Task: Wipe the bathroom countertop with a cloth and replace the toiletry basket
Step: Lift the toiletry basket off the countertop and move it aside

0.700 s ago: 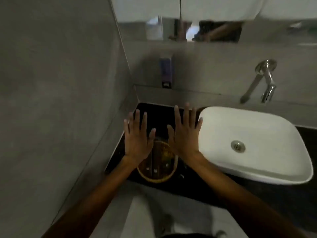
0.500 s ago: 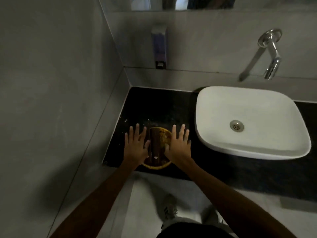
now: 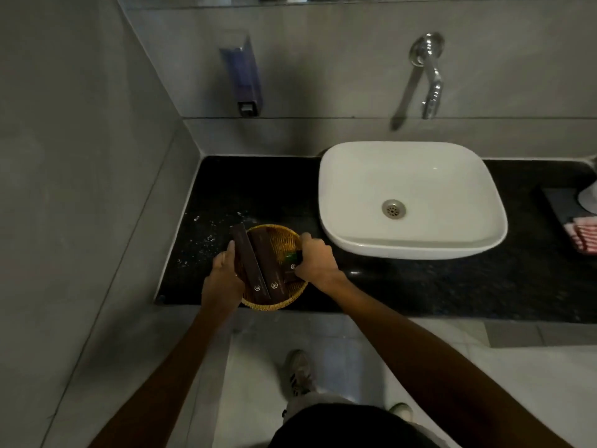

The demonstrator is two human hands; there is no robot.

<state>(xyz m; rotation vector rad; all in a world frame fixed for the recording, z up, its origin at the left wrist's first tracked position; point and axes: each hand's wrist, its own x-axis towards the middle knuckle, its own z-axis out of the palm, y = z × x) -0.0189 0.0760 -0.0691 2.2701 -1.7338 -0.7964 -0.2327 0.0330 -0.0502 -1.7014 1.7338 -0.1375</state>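
Observation:
A round woven toiletry basket [image 3: 281,239] sits on the black stone countertop [image 3: 420,286] near its front edge, left of the sink. Long dark brown toiletry boxes [image 3: 250,266] lie in it, one sticking out over the far rim. My left hand [image 3: 224,274] grips the basket's left rim. My right hand [image 3: 315,261] is closed on the right rim. A red and white striped cloth [image 3: 583,237] lies at the far right edge of the counter.
A white vessel sink [image 3: 410,198] stands right of the basket, with a chrome wall tap [image 3: 429,76] above it. A soap dispenser [image 3: 244,76] hangs on the back wall. White specks [image 3: 206,237] dot the counter left of the basket. A dark tray [image 3: 562,202] sits at far right.
Both hands went from flat and spread over the basket to closed on its left and right rims. The camera tilted down and pulled back.

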